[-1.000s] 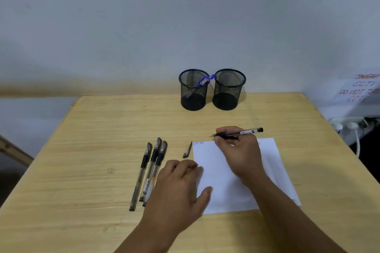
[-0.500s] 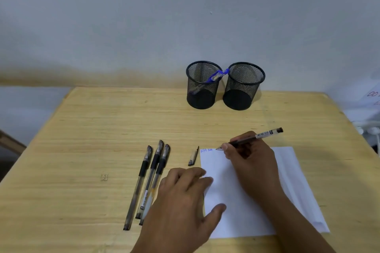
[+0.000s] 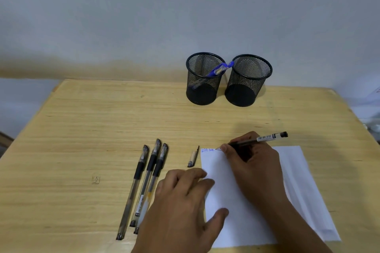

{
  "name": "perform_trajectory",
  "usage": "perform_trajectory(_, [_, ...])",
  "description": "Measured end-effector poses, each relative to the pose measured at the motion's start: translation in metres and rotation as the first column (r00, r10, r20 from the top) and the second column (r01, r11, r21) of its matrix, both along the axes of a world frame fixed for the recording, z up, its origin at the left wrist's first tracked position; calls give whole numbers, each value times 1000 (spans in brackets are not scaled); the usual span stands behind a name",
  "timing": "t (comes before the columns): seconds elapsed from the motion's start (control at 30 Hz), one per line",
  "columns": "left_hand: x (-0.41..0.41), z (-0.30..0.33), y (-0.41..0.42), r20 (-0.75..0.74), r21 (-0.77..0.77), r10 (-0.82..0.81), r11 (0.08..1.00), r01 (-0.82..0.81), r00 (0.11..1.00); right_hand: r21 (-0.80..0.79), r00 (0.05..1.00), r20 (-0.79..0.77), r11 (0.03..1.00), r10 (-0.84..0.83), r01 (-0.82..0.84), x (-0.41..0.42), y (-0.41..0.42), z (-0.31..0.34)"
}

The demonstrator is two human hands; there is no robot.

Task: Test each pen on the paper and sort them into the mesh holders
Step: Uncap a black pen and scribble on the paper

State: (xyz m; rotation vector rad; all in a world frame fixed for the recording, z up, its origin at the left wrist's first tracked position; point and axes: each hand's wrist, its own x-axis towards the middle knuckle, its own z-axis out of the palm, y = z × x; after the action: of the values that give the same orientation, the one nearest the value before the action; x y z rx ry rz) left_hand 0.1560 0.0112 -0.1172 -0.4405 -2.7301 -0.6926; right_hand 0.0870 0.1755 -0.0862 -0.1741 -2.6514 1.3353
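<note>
**Pen tip on the paper, three pens waiting beside it**

A loose pen cap (image 3: 193, 159) lies on the bench (image 3: 82, 129) just off the paper's left edge, between the sheet and a row of three capped black pens (image 3: 147, 181). Those three lie side by side, touching or nearly so, caps pointing away from the person. The left hand (image 3: 185, 207) covers the near ends of the two right-hand pens, and the right forearm crosses the lower right part of the sheet.

The bench is pale yellow wood with visible grain and a small faint mark (image 3: 95, 180) towards its left. A plain light wall rises behind it, stained brownish along the bench's far edge.

Two black mesh holders stand close together at the far edge. The left holder (image 3: 203, 80) has one blue pen (image 3: 216, 72) leaning in it, its top over the rim towards the right holder (image 3: 247, 81), which looks empty.

One white paper (image 3: 246, 201) lies near the person, with small blue writing (image 3: 207, 150) at its top left corner. The left hand presses it flat, fingers spread and thumb on the sheet. The right hand (image 3: 255, 162) has its fingers curled round a black pen (image 3: 265, 138), uncapped, tip down on the paper just right of the writing.
</note>
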Motion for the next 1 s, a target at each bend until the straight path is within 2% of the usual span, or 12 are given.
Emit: perform_trajectory(1.0, [-1,2,0,9,10,6,1000,-6,1000,-2,1000,19,1000,-23,23,0,-2,2])
